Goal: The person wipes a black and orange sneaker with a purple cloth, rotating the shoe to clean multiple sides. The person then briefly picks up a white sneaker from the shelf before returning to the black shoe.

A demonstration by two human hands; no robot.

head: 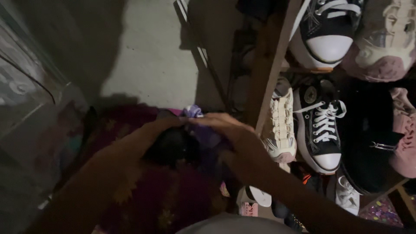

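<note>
While both hands meet at the centre, the left hand (167, 130) and right hand (232, 134) pinch a purple cloth (203, 130), fingers closed; a shoe rack (271, 65) stands right.

Sneakers (320, 130) on wooden shoe rack (268, 65)

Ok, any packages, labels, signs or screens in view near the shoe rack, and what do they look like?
Round patch: on the ankle of the black high-top sneaker on the middle shelf; pale disc, marking too small to tell.
No packages, signs or screens show.
</note>
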